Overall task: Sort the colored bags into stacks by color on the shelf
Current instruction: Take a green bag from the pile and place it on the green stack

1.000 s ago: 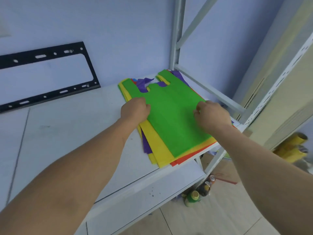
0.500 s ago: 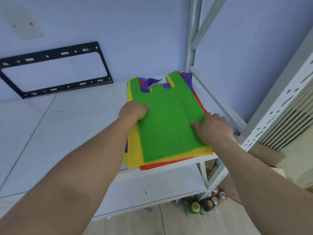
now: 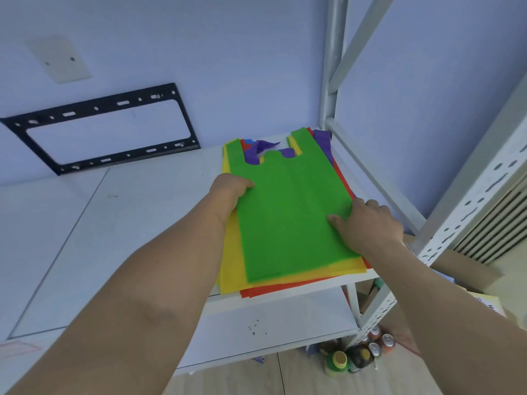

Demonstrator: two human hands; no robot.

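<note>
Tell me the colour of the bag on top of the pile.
Green: the top bag shows plainly in the head view, lying over yellow and red ones.

No readable text anywhere. Print on yellow sheet [image 3: 489, 305] at far right too blurred to read.
</note>
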